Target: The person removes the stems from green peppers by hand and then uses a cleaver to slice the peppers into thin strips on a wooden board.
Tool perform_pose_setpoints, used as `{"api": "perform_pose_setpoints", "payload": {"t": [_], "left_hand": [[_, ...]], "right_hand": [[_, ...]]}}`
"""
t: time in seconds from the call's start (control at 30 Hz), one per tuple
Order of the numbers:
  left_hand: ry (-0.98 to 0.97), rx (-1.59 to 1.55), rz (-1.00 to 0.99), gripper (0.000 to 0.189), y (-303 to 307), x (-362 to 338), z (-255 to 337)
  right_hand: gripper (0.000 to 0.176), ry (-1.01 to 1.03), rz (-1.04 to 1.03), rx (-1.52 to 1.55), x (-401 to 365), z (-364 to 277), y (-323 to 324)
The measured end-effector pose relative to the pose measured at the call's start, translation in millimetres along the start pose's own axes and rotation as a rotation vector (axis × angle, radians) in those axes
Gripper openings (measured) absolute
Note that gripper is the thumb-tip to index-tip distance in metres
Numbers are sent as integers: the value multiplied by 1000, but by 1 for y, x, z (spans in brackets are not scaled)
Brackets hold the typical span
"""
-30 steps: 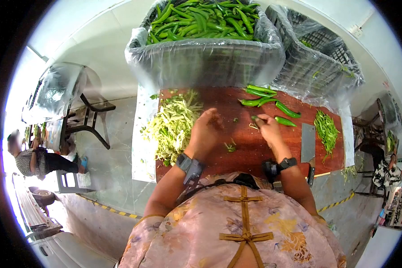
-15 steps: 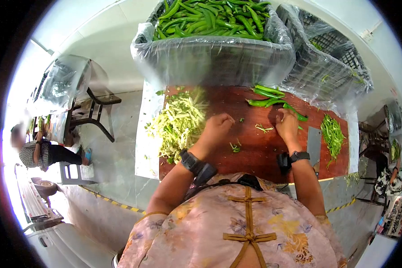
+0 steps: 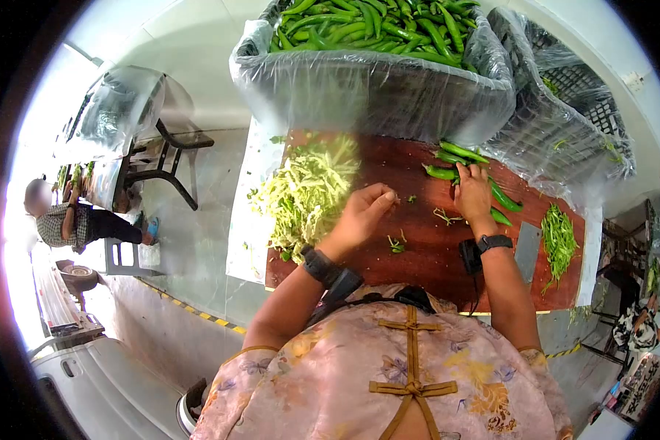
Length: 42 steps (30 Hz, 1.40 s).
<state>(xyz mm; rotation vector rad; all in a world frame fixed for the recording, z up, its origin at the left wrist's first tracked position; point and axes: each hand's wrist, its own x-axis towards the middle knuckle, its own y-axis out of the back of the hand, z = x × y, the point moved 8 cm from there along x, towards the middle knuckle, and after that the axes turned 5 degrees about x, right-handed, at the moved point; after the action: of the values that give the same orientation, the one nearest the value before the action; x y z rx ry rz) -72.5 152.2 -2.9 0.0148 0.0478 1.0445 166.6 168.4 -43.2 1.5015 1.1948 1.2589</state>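
Green peppers: loose on red-brown board, at right hand. Likely light, firm, slick, snappable; best gripped mid-body, 1 each time. Right hand: part-open, fingers bent over peppers, hold unclear. Left hand: loosely curled, contents unclear.

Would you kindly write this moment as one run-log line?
left hand: fingers curled, near pale-green shreds | right hand: fingers at loose green peppers | board: metal blade beside green strips | lined crate: heaped green peppers
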Motion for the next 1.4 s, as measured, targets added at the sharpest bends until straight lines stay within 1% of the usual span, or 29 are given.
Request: {"api": "perform_pose_setpoints", "payload": {"t": [0.07, 0.1, 0.17, 0.2, 0.27, 0.3, 0.37, 0.4, 0.43, 0.5, 0.53, 0.57, 0.6, 0.63, 0.67, 0.7, 0.73, 0.8, 0.83, 0.87, 0.9, 0.93, 1.0, 1.03, 1.1, 1.17, 1.2, 1.27, 1.4], "left_hand": [[8, 6, 5, 25, 2, 1, -3], [12, 10, 9, 24, 2, 2, -5], [-4, 1, 31, 24, 4, 5, -9], [-24, -10, 50, 24, 5, 6, -9], [-10, -36, 44, 24, 6, 8, -12], [8, -59, 42, 24, 6, 8, -14], [11, -127, 48, 24, 4, 10, -19], [16, -190, 63, 24, 4, 11, -22], [13, -192, 57, 24, 3, 11, -24], [-226, -209, 31, 24, 3, 9, -8], [-230, -211, 26, 24, 2, 10, -9], [-11, -558, 31, 24, -2, 15, -29], [217, -898, 33, 24, -11, 15, -45], [214, -898, 27, 24, -12, 16, -44], [247, -964, 30, 22, -13, 15, -44], [282, -1029, 33, 21, -15, 14, -45], [281, -1029, 28, 21, -17, 9, -31], [241, -890, 8, 19, -18, -1, -6], [239, -891, 2, 19, -16, -2, -11], [187, -856, -53, 17, -13, -2, -18], [135, -822, -108, 16, -12, -2, -17], [132, -825, -114, 16, -12, -1, -19], [88, -735, -48, 13, -6, -1, -17], [87, -739, -53, 13, -6, -2, -12], [147, -555, -71, 12, -9, -6, -2], [174, -598, -56, 11, -15, -12, 13], [204, -637, -35, 11, -17, -13, 14], [202, -624, -45, 11, -19, -12, 12], [183, -618, -49, 11, -24, -14, 19]], "right_hand": [[42, -57, -116, -107, 2, 2, -6], [42, -57, -117, -107, 2, 4, -9], [31, -35, -89, -94, 1, 6, -12], [31, -37, -90, -96, 0, 8, -12], [24, 52, 53, 62, -2, 6, 0], [24, 45, 54, 58, -2, 4, 4], [22, 19, 151, 172, -1, 2, 18], [19, 32, 180, 248, 0, -6, 31], [19, 29, 184, 243, 1, -17, 41], [17, -152, 58, 664, -1, -28, 48], [21, -284, -144, 761, -4, -36, 41], [21, -287, -139, 757, -7, -46, 42], [23, -93, -84, 833, -8, -69, 52], [26, 103, -29, 903, -11, -93, 64], [26, 102, -24, 900, -15, -104, 68], [29, 139, -71, 952, -19, -120, 73], [31, 176, -118, 1004, -22, -133, 74], [34, 183, -106, 1017, -25, -145, 70], [36, 190, -97, 1033, -27, -147, 70], [40, 205, -134, 1006, -26, -149, 68], [40, 203, -130, 1000, -27, -148, 69], [40, 199, -152, 1005, -28, -149, 67], [39, 192, -171, 1004, -29, -147, 62], [39, 219, -166, 1014, -30, -147, 59], [39, 245, -159, 1017, -31, -144, 61], [39, -213, -614, 1565, -43, -138, 34], [39, -214, -612, 1560, -44, -136, 40], [34, -496, -723, 1930, -55, -136, 41], [35, -510, -719, 2007, -61, -135, 40]]}}
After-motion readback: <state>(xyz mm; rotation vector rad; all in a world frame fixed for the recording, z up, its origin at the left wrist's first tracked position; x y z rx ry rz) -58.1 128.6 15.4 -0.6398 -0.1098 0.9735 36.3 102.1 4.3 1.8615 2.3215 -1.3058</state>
